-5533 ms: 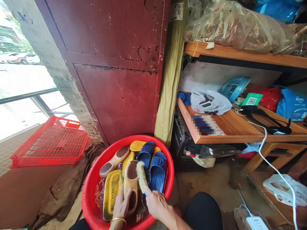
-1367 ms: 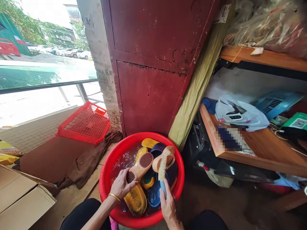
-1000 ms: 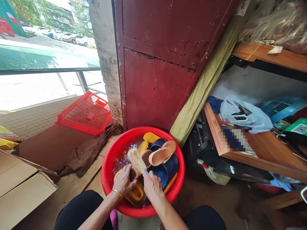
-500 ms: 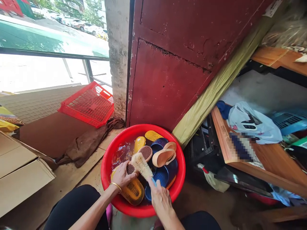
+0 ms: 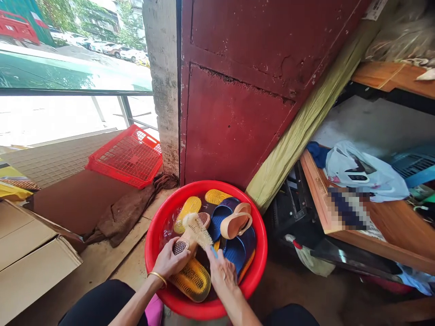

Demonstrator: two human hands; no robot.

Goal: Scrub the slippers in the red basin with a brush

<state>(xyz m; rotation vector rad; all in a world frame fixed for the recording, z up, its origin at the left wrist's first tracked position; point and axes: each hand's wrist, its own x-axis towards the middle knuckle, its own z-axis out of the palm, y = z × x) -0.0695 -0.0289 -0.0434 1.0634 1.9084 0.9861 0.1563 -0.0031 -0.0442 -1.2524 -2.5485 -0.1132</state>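
Note:
My left hand (image 5: 171, 259) grips a tan slipper (image 5: 185, 240) with a brown mesh sole, low in a red plastic basin (image 5: 238, 203) of water. My right hand (image 5: 220, 271) is closed around a blue-handled scrub brush (image 5: 196, 231), its pale bristles pressed on that slipper. More slippers lie in the water: blue ones (image 5: 235, 250), a peach one (image 5: 236, 222), and yellow-soled ones (image 5: 193, 280). The brush head hides part of the tan sole.
Beyond the basin stand a rusty red metal door (image 5: 234, 122) and a leaning rolled mat (image 5: 299, 136). A red plastic crate (image 5: 124, 156) and brown cloth (image 5: 122, 210) lie to the left, near a cardboard box (image 5: 30, 258). A wooden shelf (image 5: 316, 194) stands right.
The brush has moved up along the tan slipper's sole, and both hands stay on their items. The view has swung slightly, and the yellow slipper near the basin's back has shifted.

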